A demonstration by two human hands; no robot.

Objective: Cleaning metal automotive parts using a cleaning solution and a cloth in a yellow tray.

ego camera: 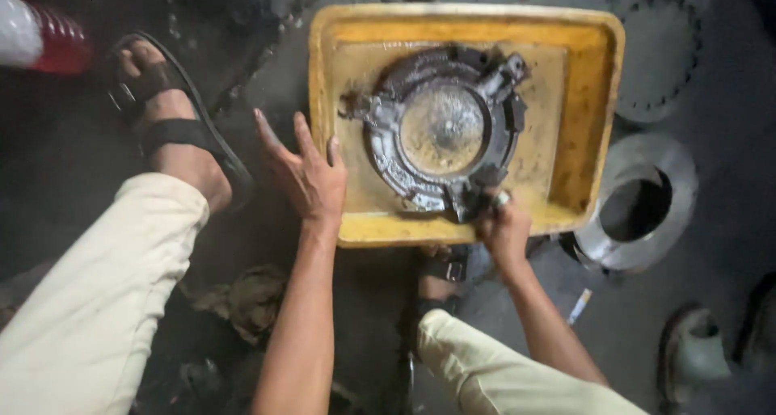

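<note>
A yellow rectangular tray (pixel 586 132) lies on the dark floor and holds a round, dark, greasy metal part (pixel 440 132) with a shiny wet centre. My left hand (pixel 305 172) rests flat against the tray's left near corner, fingers spread, holding nothing. At the tray's near edge my right hand (pixel 503 225) is closed on a small tool or brush with a pale tip, which it presses against the lower right rim of the metal part.
A shiny metal ring (pixel 647 201) lies right of the tray, a toothed grey disc (pixel 663 51) behind it. My sandalled foot (pixel 166 116) and pale trouser legs flank the tray. A dirty rag (pixel 250 298) lies near my left arm.
</note>
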